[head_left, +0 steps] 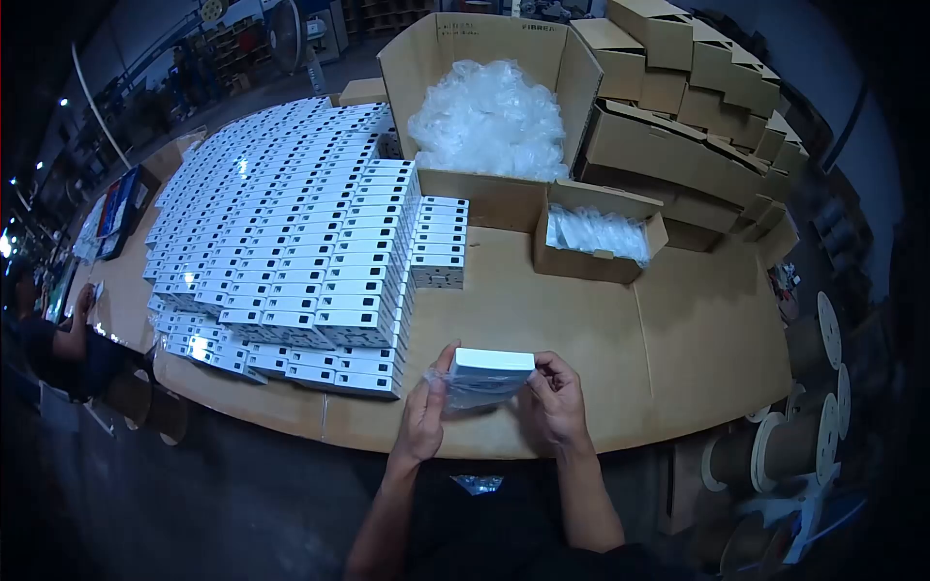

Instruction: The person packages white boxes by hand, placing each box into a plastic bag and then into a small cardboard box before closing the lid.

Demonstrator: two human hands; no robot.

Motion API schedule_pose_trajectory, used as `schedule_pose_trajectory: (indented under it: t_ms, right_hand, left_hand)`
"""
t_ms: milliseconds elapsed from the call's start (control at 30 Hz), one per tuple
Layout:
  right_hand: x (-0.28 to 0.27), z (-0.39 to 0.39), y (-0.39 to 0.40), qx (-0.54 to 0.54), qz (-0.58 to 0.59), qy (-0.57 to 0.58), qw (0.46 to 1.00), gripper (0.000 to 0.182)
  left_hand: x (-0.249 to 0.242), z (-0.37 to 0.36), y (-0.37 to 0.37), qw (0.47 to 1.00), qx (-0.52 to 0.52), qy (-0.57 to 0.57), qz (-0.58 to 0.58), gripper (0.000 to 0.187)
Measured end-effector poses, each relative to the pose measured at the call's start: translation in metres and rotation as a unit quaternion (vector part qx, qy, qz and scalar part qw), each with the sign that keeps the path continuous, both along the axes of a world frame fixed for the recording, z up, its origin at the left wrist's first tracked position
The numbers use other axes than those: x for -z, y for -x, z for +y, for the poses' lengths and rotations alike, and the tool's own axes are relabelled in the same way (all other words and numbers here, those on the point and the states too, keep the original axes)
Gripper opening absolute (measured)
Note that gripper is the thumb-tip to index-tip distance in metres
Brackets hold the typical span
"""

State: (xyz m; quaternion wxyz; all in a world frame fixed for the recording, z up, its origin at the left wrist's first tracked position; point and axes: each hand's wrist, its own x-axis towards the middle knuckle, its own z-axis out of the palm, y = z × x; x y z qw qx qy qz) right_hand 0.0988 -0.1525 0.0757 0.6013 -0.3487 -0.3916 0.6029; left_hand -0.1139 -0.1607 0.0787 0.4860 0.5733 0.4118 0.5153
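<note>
Between my two hands is a white box (494,361), held above the front edge of the cardboard-covered table. A clear plastic bag (470,395) hangs around its lower part. My left hand (426,412) is closed on the box and bag at the left end, thumb on the near side. At the right end, my right hand (559,402) grips the box's corner between thumb and fingers. Left of my hands rises a large stack of similar white boxes (320,247) with small black squares on their ends.
An open carton (586,266) holds bagged items behind my hands. Farther back, a big carton (484,44) is heaped with clear plastic bags (489,121). Flattened or folded cardboard boxes (668,145) pile up at the back right. Spools (799,445) stand right; another person's hand (87,298) is far left.
</note>
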Motion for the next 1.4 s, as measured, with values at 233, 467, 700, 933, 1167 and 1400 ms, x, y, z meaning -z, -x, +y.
schedule_pose_trajectory:
  t_ms: [233,467,700,933,1167,1400]
  right_hand:
    - [-0.011,-0.001,-0.006,-0.015,-0.031,-0.015,0.999,0.011]
    - [0.019,-0.004,-0.003,-0.042,0.153,0.037,0.987,0.012]
    - [0.009,-0.007,0.012,-0.012,0.104,0.008,0.994,0.014]
    - [0.004,-0.001,0.012,-0.009,0.062,-0.002,0.998,0.019]
    - [0.010,-0.017,0.025,-0.029,0.011,0.022,0.999,0.049]
    - [0.019,-0.016,0.030,0.107,-0.069,-0.022,0.992,0.041]
  left_hand:
    - [-0.007,-0.002,-0.003,0.998,-0.007,-0.065,0.006,0.053]
    - [0.043,-0.005,-0.011,0.966,-0.073,0.041,-0.244,0.027]
    - [0.031,-0.002,-0.009,0.965,-0.056,0.022,-0.255,0.009]
    - [0.024,0.007,-0.022,0.973,-0.120,-0.029,-0.197,0.014]
    - [0.033,0.015,-0.036,0.962,-0.235,0.025,-0.133,0.012]
    - [0.020,0.000,-0.050,0.963,-0.266,-0.035,-0.036,0.039]
